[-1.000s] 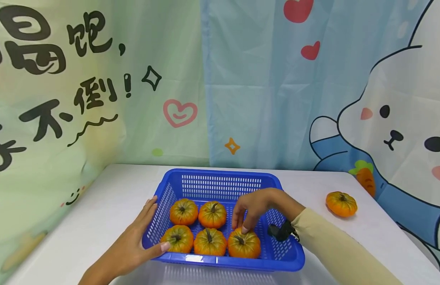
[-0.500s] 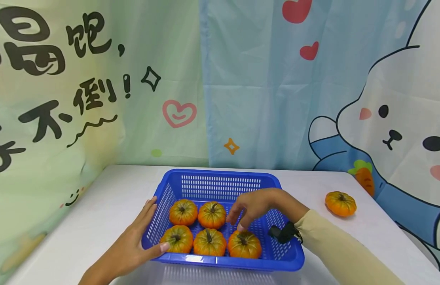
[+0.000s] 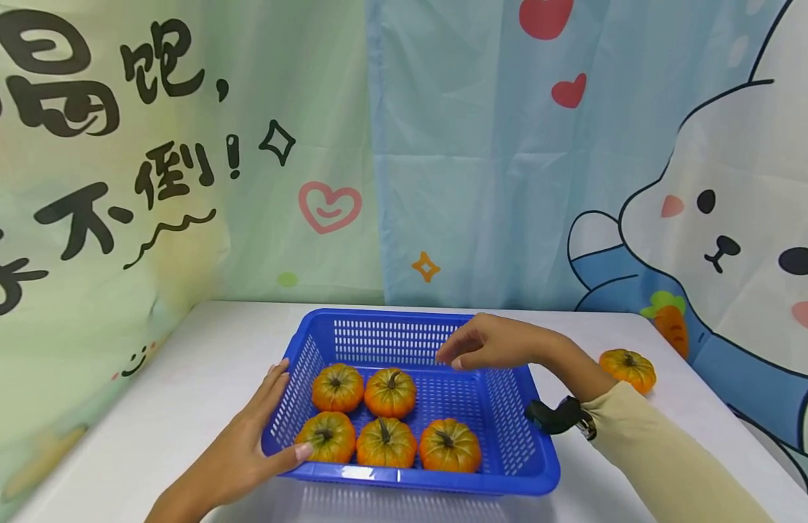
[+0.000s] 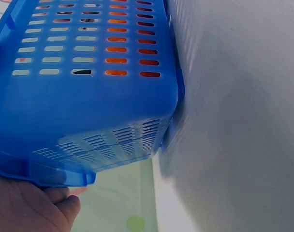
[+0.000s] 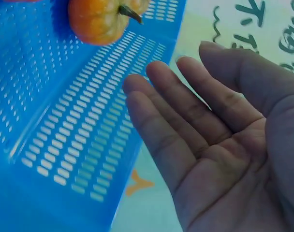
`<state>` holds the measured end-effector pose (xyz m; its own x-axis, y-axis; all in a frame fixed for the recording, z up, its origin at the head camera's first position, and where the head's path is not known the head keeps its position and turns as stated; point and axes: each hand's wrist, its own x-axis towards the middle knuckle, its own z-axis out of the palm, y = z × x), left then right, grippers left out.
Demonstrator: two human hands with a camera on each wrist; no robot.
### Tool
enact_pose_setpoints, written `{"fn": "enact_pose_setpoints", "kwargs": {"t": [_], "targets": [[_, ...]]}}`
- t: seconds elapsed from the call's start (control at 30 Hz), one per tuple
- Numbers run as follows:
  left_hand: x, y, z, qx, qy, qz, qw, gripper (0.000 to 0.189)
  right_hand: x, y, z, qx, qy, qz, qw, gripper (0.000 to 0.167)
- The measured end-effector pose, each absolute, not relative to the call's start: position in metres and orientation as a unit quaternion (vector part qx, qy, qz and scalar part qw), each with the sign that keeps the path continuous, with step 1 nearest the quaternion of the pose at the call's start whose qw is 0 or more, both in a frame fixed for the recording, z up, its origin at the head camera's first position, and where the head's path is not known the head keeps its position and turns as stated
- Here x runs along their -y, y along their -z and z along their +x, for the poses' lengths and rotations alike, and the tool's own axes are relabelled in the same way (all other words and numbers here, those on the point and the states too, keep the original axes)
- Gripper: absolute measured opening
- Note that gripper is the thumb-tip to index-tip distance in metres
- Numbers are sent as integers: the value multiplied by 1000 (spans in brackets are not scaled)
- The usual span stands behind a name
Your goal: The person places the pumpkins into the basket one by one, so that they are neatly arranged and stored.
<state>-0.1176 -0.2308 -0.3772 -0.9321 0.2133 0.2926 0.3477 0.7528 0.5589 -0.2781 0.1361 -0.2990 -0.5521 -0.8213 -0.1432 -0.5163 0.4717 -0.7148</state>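
A blue plastic basket (image 3: pixel 443 482) with slotted walls holds several small orange pumpkins. Two of them, a left one (image 3: pixel 337 388) and a right one (image 3: pixel 390 394), sit in a back row. In front of these, a left pumpkin (image 3: pixel 328 437), a middle pumpkin (image 3: pixel 386 444) and a right pumpkin (image 3: pixel 450 447) line the near wall. My left hand (image 3: pixel 243 454) grips the near left corner, thumb over the rim and fingers along the outside. Above the basket's back right part hovers my right hand (image 3: pixel 492 345), holding nothing; its fingers (image 5: pixel 161 130) are loosely bent and spread in the right wrist view.
Another orange pumpkin (image 3: pixel 629 367) lies on the white table (image 3: pixel 227 341) to the right of the basket, partly behind the right forearm. A printed curtain (image 3: pixel 443 181) hangs behind the table. A black strap device (image 3: pixel 553 416) is on the right wrist.
My right hand has let go of the front right pumpkin and risen back and to the right, away from it. The left hand and the basket have stayed in place.
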Motion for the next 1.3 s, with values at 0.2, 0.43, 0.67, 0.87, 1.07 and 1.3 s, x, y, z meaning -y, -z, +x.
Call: {"fn": "enact_pose_setpoints", "kwargs": {"t": [0.2,0.43,0.67,0.87,1.07,1.3], "targets": [[230,377,-117,930,318,-152,107,95,-163,296,-279,-833,333,-402,181,32],[230,377,-118,929,316,-155,111,95,-192,297,-276,-860,339,-363,114,34],[230,377,-118,929,317,-156,111,94,-224,305,-271,-885,351,-304,44,35],[230,377,-118,928,315,-159,118,95,-254,316,-270,-904,344,-255,-1,37],[230,378,-119,926,321,-158,117,94,-284,328,-272,-914,339,-223,-21,42],[230,377,-119,929,317,-154,112,94,-318,343,-272,-924,340,-162,-58,47]]}}
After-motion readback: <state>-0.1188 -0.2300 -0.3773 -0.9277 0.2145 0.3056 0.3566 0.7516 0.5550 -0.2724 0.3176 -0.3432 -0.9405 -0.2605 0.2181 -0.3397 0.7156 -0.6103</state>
